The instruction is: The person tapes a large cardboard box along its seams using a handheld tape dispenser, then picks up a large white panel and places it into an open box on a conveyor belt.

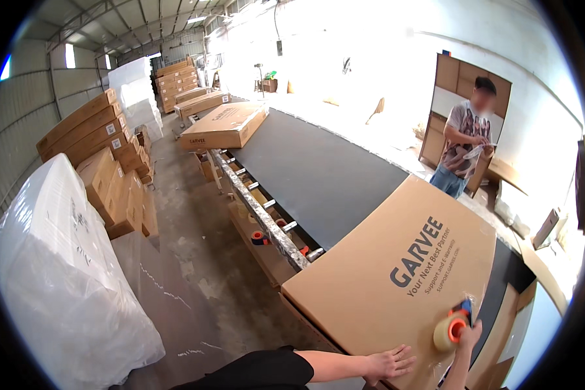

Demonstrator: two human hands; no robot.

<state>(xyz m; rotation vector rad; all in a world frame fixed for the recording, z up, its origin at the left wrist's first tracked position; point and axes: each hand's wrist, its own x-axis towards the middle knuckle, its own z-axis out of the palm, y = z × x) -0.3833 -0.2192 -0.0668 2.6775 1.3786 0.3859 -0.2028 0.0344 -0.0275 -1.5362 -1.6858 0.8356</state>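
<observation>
A large flat cardboard box (370,260) with dark printing lies on the conveyor in front of me. My left hand (389,364) rests flat on its near edge, fingers spread. My right hand (470,335) is closed on a tape dispenser (450,331) with an orange hub, a blue part and a roll of tape. The dispenser's head touches the box near its right edge, where a shiny bit of clear tape shows. The grip under my right fingers is partly hidden.
A dark conveyor belt (312,172) with a metal side rail (260,211) runs away from me, carrying another carton (227,123). Plastic-wrapped goods (71,273) and stacked cartons (104,188) stand left. Another person (461,140) stands beyond the belt at right. More tape dispensers (259,238) lie below the rail.
</observation>
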